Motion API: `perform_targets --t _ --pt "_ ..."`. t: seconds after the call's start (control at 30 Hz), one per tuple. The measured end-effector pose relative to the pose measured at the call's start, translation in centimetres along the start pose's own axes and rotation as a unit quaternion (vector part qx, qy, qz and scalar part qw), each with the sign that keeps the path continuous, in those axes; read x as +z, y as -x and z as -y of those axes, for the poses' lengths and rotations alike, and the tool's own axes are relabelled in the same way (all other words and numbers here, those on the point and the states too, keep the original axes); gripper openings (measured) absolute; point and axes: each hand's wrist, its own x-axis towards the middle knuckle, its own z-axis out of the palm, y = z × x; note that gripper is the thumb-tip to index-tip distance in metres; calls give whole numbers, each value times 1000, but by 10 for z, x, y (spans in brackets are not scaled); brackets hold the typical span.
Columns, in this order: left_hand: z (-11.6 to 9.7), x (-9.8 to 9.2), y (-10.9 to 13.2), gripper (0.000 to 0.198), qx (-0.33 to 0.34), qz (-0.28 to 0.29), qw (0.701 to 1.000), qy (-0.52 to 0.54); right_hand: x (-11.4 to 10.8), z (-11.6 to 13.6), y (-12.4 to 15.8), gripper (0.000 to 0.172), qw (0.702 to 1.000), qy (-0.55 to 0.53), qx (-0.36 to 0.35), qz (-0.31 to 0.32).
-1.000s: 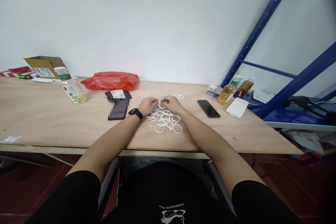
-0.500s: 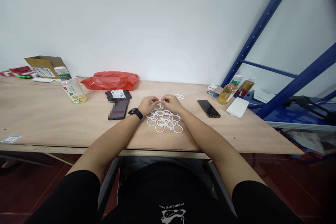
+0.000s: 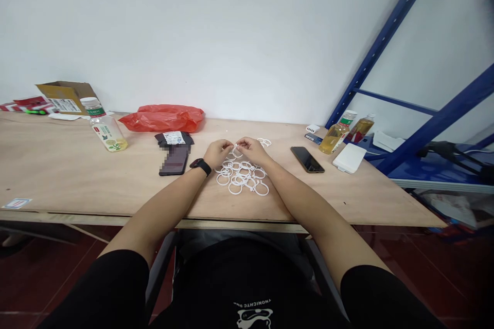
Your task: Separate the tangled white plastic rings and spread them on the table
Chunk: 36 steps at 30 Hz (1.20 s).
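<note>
Several white plastic rings (image 3: pixel 243 177) lie in a loose heap on the plywood table (image 3: pixel 77 175). Just behind the heap, my left hand (image 3: pixel 216 153) and my right hand (image 3: pixel 251 149) meet, fingers pinched together on one white ring (image 3: pixel 235 152) held between them. A black watch (image 3: pixel 199 165) sits on my left wrist. A few more white rings (image 3: pixel 264 142) rest a little farther back, to the right of my right hand.
A dark phone (image 3: pixel 173 160) and black pouch lie left of my hands, another phone (image 3: pixel 306 159) to the right. A white box (image 3: pixel 349 158), two bottles (image 3: pixel 335 136), a left bottle (image 3: pixel 103 129), red bag (image 3: pixel 164 118), carton (image 3: pixel 65 96) and blue shelving (image 3: pixel 424 128) surround the work spot.
Both hands stay together on the ring, lifting very slightly with small finger movements. The heap of rings and everything else on the table has not moved.
</note>
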Motion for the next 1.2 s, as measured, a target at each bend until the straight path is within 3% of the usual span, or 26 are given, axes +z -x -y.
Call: perform_targets --t 0.13,0.27,0.4,0.5,0.77,0.93,1.03,1.2 --pt "3 -8 0 25 -40 36 991 -126 -14 -18 -5 20 994 75 48 -69" --pt "-3 -17 3 29 -94 121 957 -246 -38 -34 -5 22 966 194 96 -145" --pt "-10 -19 4 23 -116 155 946 -259 -52 -41 -3 26 947 230 137 -176" --pt "-11 -18 4 20 -106 153 954 -236 -51 -40 -3 22 954 220 104 -177" --pt "-7 -14 4 16 -75 108 980 -152 -24 -13 -1 14 981 171 -40 -87" --pt "-1 -9 2 22 -46 104 994 -1 -6 7 6 16 982 155 -104 16" --pt "1 -6 2 33 -46 79 994 66 -1 12 8 15 980 155 -118 47" --pt "1 -3 1 43 -68 76 983 153 0 9 8 11 984 153 -89 35"
